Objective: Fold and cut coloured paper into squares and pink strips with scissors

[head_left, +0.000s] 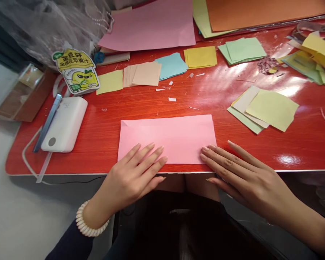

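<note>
A folded sheet of pink paper (178,139) lies flat along the front edge of the red table, its long side running left to right. A small creased triangle shows at its upper left corner. My left hand (137,173) rests palm down with straight fingers on the paper's lower left part. On the lower right corner lie the fingertips of my right hand (241,177), fingers stretched out. Both thumbs hang below the table edge. The fingers hide parts of the paper's lower edge.
Left stand a white power bank (67,124), a phone (46,124) and a yellow-green pouch (78,74). Behind are stacks of beige (146,74), blue (172,65) and yellow paper (202,57). Loose green sheets (273,108) lie right; a large pink sheet (154,25) is at the back.
</note>
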Demonstrator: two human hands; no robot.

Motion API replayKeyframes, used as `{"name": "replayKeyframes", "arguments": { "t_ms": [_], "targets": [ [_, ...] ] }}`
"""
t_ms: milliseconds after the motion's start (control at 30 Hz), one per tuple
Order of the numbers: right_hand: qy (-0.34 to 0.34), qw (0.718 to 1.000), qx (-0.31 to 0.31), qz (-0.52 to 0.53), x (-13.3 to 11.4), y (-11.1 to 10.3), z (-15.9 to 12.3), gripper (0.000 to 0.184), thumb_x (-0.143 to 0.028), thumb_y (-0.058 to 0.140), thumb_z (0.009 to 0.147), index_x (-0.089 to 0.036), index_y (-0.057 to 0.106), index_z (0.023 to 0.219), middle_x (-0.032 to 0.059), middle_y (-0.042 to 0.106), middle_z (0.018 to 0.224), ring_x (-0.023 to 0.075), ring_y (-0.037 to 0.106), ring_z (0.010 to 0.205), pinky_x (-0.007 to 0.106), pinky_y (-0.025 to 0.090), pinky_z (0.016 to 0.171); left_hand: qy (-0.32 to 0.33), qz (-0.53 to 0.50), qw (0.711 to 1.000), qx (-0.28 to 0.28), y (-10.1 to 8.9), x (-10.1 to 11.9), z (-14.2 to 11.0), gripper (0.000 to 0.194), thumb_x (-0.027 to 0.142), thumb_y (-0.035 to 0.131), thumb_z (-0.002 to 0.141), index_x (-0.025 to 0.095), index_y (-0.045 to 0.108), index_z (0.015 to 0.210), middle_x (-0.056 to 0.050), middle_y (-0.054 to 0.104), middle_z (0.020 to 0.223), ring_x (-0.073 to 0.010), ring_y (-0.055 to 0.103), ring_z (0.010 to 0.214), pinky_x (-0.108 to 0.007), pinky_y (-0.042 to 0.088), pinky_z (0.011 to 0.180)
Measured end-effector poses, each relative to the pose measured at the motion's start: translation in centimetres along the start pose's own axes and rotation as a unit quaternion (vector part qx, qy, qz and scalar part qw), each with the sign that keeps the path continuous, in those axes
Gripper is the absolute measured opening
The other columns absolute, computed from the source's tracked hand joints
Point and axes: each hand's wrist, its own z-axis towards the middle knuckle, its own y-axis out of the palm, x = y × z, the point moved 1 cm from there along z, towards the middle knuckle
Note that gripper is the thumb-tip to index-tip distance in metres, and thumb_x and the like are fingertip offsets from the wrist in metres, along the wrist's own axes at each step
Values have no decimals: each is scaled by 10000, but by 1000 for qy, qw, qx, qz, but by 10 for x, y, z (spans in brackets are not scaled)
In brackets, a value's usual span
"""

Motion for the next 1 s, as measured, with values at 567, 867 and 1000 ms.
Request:
{"name": "replayKeyframes", "arguments": {
  "t_ms": [567, 867, 1000],
  "targets": [
    [43, 997, 65, -17, -17, 4, 7, 638, -58, 593, 844, -189, 360, 1424, 61, 603, 1250, 246, 570, 1158, 462, 421, 1037, -8, 36, 999, 17, -13, -29, -46, 422, 30, 545, 847, 57, 496, 1266, -157, 646, 1177, -255, 566, 1163, -386, 558, 934],
    [28, 995, 93, -34, -18, 2, 11, 475, -43, 607, 833, -127, 520, 1293, 69, 640, 1195, 234, 600, 1120, 442, 466, 997, 10, 54, 998, 8, -11, -32, -52, 385, 39, 627, 790, 37, 571, 1171, -154, 646, 1181, -248, 563, 1172, -361, 541, 948],
    [-12, 994, 82, -66, -19, -2, 13, 433, -169, 668, 819, -54, 570, 1224, 105, 643, 1184, 256, 614, 1095, 428, 471, 991, -22, 101, 995, 4, -10, -25, -52, 355, 251, 667, 799, 66, 631, 1100, -123, 674, 1137, -259, 595, 1126, -373, 524, 961]
  ]
}}
